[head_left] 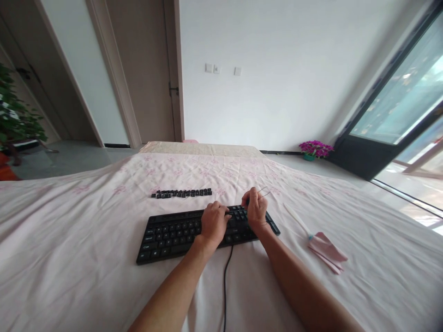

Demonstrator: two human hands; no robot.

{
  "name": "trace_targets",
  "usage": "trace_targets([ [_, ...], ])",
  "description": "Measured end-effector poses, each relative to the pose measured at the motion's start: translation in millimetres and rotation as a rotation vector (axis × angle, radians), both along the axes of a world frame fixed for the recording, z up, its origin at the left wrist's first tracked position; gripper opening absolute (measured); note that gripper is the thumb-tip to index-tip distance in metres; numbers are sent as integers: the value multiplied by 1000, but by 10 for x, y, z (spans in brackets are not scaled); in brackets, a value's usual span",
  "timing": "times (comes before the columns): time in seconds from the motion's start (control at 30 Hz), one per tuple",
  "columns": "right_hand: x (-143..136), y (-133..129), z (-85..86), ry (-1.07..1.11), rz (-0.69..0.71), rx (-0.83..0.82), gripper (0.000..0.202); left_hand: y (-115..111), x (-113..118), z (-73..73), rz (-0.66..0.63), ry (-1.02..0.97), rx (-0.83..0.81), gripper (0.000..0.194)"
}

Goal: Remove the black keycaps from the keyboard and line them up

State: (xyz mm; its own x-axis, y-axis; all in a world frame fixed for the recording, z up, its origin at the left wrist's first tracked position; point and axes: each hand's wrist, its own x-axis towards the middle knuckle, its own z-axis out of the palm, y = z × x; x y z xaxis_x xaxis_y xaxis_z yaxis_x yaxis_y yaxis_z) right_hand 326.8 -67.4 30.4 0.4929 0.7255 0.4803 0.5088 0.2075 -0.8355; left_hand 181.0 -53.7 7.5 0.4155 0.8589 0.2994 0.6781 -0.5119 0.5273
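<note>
A black keyboard (173,236) lies slightly turned on the pink-white cloth. My left hand (213,222) rests on its middle, palm down; the thumb and forefinger point right, slightly apart, with no object visible between them. Over the keyboard's right part, my right hand (256,207) is closed around a thin wire tool that looks like a keycap puller (265,191). Its wire ends stick out up and to the right, while the rest is hidden in the fist. Beyond the keyboard, loose black keycaps (183,193) lie in two rows. The keyboard's back strip looks bare of keys.
A pink cloth duster (327,252) with a pale stick lies to the right. The keyboard's cable (225,281) runs toward me between my forearms. Patterned cloth (104,221) covers the wide surface. Purple flowers (315,148) stand on the floor by the glass door.
</note>
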Motion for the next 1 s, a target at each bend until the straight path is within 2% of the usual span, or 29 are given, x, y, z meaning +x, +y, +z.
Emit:
trace_targets([
  [0.13,65,-6,144,-237,104,-111,53,-1,-7,60,-18,76,26,8],
  [0.23,102,27,231,-303,186,-178,43,23,-20,74,32,44,-30,11],
  [0.37,101,49,296,-422,321,-277,35,116,-85,51,93,-200,-157,18],
  [0.53,-16,23,293,-598,348,-346,18,197,-166,9,6,-517,-293,17],
  [0.7,-85,64,183,-604,415,-416,11,177,-249,-29,9,-592,-372,13],
  [0.83,-7,240,116,-591,388,-399,10,193,-520,50,-4,-505,-306,22],
  [0.9,66,387,105,-597,312,-418,10,223,-759,105,31,-434,-225,25],
  [1.0,163,638,79,-627,219,-536,13,300,-1201,119,92,-306,-158,19],
])
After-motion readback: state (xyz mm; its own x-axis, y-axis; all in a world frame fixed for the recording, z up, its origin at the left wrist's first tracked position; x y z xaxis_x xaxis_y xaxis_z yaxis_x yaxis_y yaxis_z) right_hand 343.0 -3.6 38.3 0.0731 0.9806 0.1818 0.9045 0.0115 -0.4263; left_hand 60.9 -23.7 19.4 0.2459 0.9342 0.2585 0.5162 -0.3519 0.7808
